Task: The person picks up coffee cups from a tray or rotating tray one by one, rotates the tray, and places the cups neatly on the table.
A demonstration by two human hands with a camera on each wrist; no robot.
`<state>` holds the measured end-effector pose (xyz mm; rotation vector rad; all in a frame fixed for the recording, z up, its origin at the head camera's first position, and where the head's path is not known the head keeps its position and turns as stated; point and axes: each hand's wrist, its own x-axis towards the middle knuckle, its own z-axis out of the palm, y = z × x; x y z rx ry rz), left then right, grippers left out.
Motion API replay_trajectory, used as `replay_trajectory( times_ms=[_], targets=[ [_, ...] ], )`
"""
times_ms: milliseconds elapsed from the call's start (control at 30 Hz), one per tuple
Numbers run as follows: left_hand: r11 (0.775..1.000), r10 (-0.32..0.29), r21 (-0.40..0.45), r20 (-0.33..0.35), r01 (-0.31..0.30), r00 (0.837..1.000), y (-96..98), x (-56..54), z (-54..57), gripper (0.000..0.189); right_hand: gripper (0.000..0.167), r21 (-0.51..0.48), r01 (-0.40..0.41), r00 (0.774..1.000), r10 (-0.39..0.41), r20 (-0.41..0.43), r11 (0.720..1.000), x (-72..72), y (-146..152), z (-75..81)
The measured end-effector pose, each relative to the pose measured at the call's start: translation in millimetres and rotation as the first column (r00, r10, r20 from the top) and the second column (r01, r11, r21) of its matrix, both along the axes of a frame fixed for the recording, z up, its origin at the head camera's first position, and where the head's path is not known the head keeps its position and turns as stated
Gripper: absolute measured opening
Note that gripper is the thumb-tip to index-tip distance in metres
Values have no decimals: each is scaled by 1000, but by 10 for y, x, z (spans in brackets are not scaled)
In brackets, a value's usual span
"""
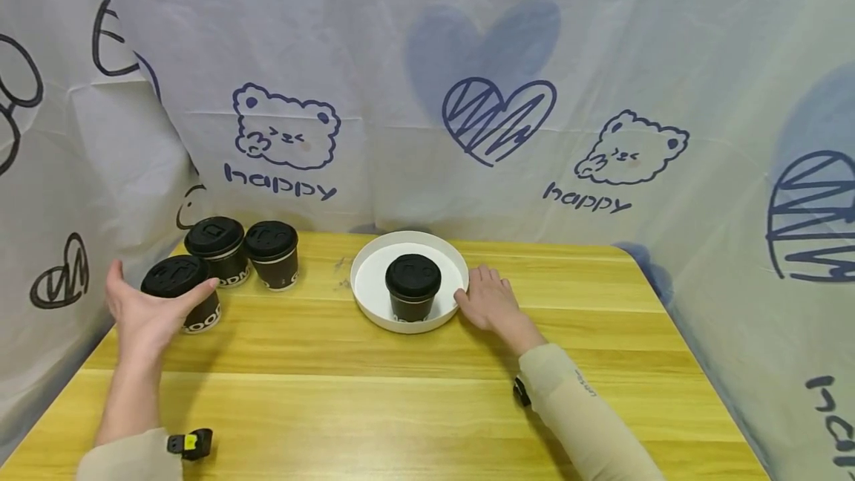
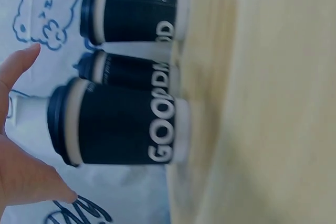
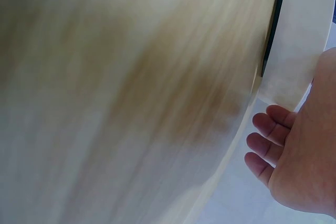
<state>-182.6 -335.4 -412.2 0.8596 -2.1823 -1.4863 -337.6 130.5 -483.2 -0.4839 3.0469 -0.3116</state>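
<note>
My left hand (image 1: 148, 310) reaches round the nearest black paper cup (image 2: 121, 124) at the left of the table, thumb and fingers spread wide. In the left wrist view a gap shows between the fingers and its black lid (image 2: 62, 121). Two similar lidded cups, one at the back (image 1: 217, 247) and one to its right (image 1: 272, 258), stand close behind. Further right, a round white tray (image 1: 366, 295) carries another lidded cup (image 1: 413, 289). My right hand (image 1: 493, 301) holds the tray's right rim, its thumb over the edge and its fingers bent down outside.
Wood-grain table (image 1: 320, 407) spans the foreground. A white cloth (image 1: 387, 169) printed with hearts and bears hangs close behind the table and along both sides. A small black device (image 1: 191, 444) sits at my left wrist.
</note>
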Motion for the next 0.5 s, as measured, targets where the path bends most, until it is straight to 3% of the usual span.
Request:
replay_trajectory(
  times_ms=[267,500],
  targets=[
    [998,-36,-48,-102,31,994,286,-56,192,123,54,-12,-5,1000,5,-14,1000,-5,18,-23],
    [983,-119,-160,-198,88,973,577,-169,228,110,56,-14,4,1000,-4,2,1000,-24,20,-50]
  ],
)
